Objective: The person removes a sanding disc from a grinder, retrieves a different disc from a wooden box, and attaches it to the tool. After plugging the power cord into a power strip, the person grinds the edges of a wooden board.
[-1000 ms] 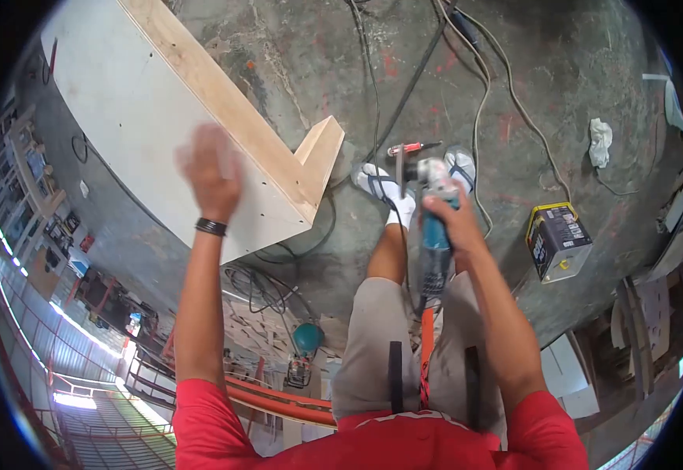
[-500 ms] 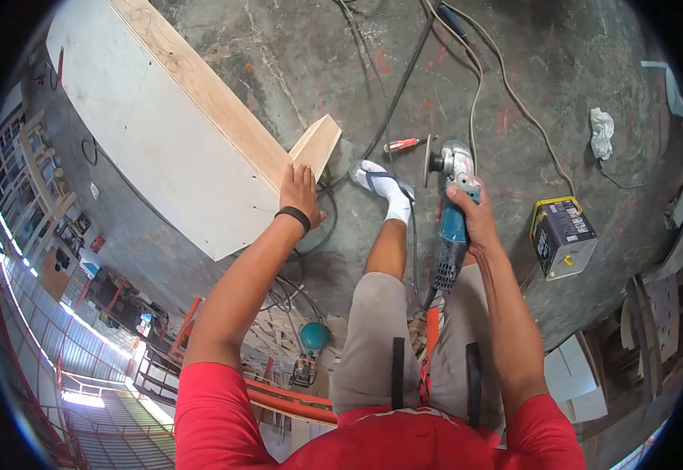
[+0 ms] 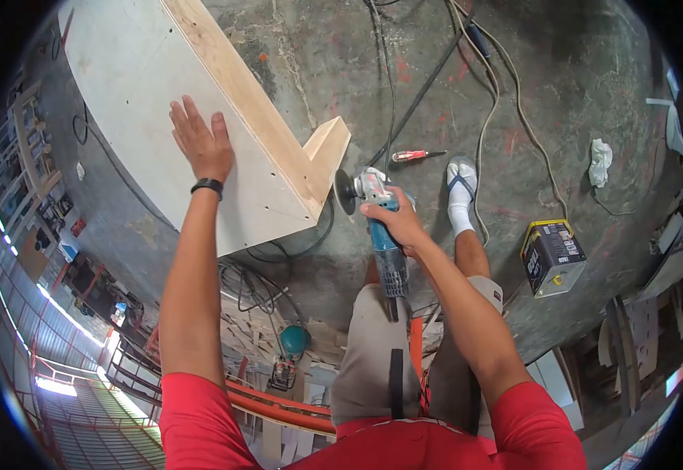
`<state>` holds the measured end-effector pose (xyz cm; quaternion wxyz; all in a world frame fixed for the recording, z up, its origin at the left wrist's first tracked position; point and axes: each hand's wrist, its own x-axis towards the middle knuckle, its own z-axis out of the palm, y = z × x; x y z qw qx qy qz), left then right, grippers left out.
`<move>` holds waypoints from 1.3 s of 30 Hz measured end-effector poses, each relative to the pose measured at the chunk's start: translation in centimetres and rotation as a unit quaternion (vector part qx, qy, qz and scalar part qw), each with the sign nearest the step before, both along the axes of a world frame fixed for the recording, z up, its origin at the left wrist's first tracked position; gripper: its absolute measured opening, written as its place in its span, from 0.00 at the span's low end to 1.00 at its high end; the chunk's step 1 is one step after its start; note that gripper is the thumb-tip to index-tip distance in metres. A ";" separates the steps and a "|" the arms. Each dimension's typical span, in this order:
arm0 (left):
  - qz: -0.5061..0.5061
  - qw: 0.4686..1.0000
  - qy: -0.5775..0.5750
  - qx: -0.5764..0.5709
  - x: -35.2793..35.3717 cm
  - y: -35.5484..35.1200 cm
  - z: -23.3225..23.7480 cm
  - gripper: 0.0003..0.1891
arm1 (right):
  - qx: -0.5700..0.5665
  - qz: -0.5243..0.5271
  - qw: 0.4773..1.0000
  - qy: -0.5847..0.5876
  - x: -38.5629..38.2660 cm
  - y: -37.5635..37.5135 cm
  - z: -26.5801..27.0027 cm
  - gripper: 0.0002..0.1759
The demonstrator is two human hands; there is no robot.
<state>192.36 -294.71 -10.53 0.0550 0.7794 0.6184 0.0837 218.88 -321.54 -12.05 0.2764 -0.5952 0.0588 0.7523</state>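
My right hand is wrapped round the blue body of an angle grinder. Its round disc stands on edge, close to the near corner of a large wooden panel piece. That piece has a pale flat face, a bare timber edge and a short wooden block jutting from its side. On the pale face lies my left hand, fingers stretched out and holding nothing.
A red-handled screwdriver lies on the concrete floor beyond the grinder. Cables run across the floor. To the right are a dark tin can and a crumpled white cloth. Behind me sits a teal round-topped machine.
My left hand has moved from the timber edge onto the pale face. The grinder, in my right hand, has swung left to the panel's corner. My feet have shifted.
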 end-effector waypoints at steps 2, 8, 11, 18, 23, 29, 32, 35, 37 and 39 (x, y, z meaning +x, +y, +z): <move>0.020 1.000 0.015 0.014 -0.5 -0.4 -1.7 0.36 | -0.015 0.016 1.000 -0.014 -1.2 0.6 -1.9 0.45; -0.014 1.000 0.004 0.018 -0.7 -0.6 -1.2 0.34 | 0.007 0.042 0.999 -0.016 -2.8 1.0 -5.3 0.47; -0.022 1.000 0.004 0.022 -0.8 -0.7 -1.3 0.34 | -0.011 0.057 0.998 -0.005 -2.8 2.3 -5.4 0.50; -0.019 0.999 0.001 0.028 -0.7 -0.6 -1.4 0.33 | 0.002 0.095 0.995 0.001 -3.2 3.3 -6.1 0.55; -0.020 0.999 0.001 0.030 -0.7 -0.5 -1.4 0.33 | -0.002 0.082 0.996 -0.044 -4.0 1.0 -5.8 0.54; -0.023 0.999 0.002 0.033 -0.7 -0.4 -1.4 0.33 | -0.029 0.087 0.995 -0.032 -3.8 -1.0 -5.7 0.55; -0.022 0.999 0.002 0.029 -0.8 -0.5 -1.3 0.33 | -0.008 0.093 0.994 -0.058 -4.0 -0.2 -5.9 0.56; -0.023 0.999 0.002 0.027 -0.8 -0.6 -1.4 0.33 | 0.018 0.101 0.993 -0.050 -3.8 2.4 -5.2 0.57; -0.023 0.999 -0.002 0.026 -0.8 -0.5 -1.3 0.34 | 0.009 0.099 0.994 -0.040 -3.3 4.0 -4.1 0.57; -0.021 0.999 0.001 0.024 -0.8 -0.5 -1.3 0.34 | 0.001 0.095 0.995 -0.031 -3.4 4.0 -4.0 0.56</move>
